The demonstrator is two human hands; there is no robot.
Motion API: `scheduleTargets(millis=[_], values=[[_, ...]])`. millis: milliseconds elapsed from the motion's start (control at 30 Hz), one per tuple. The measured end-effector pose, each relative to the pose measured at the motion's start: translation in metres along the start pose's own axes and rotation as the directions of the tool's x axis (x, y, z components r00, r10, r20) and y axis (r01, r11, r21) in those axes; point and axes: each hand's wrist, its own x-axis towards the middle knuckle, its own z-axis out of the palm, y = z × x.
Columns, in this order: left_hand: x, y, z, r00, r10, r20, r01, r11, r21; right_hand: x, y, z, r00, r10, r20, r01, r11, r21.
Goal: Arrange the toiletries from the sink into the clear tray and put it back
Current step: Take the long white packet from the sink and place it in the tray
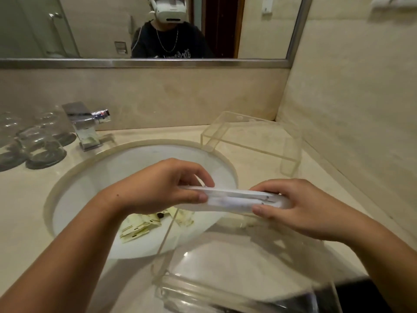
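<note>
Both hands hold a stack of long white toiletry packets (234, 199) level above the right side of the white sink (90, 195). My left hand (167, 184) pinches the stack's left end, and my right hand (295, 204) grips its right end. Several pale yellow sachets (137, 229) lie at the bottom of the sink, partly hidden by my left wrist. The clear tray (225, 279) sits at the near edge of the counter, overlapping the sink rim, directly under the packets.
A clear acrylic stand (255, 141) sits on the counter at the back right, by the wall. A chrome faucet (85, 125) stands behind the sink. Upturned drinking glasses (42, 145) crowd the far left. A mirror hangs above.
</note>
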Motion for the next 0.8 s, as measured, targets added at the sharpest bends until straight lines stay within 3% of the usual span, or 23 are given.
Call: scheduleTargets(millis=[167, 333, 467, 567, 667, 800], values=[[0.005, 0.005, 0.024, 0.995, -0.036, 0.095, 0.039, 0.999, -0.030, -0.027, 0.012, 0.007, 1.000, 0.009, 0.020, -0.008, 0.998, -0.065], [0.009, 0.010, 0.045, 0.990, -0.041, 0.136, 0.024, 0.992, 0.123, -0.037, 0.021, 0.016, 1.000, 0.006, 0.004, -0.005, 0.982, -0.190], [0.011, 0.008, 0.048, 0.998, -0.028, 0.055, 0.008, 0.939, 0.344, -0.036, 0.024, 0.020, 0.999, -0.003, -0.036, -0.004, 0.978, -0.210], [0.011, 0.003, 0.050, 0.991, 0.129, -0.045, -0.093, 0.874, 0.477, -0.035, 0.023, 0.021, 0.994, 0.013, -0.111, -0.034, 0.981, -0.190], [0.009, -0.001, 0.046, 0.969, 0.219, -0.117, -0.151, 0.895, 0.419, -0.034, 0.024, 0.022, 0.979, 0.029, -0.201, -0.056, 0.989, -0.133], [0.003, -0.003, 0.039, 0.969, 0.152, -0.194, -0.103, 0.965, 0.240, -0.034, 0.020, 0.014, 0.972, 0.070, -0.226, -0.074, 0.997, -0.007]])
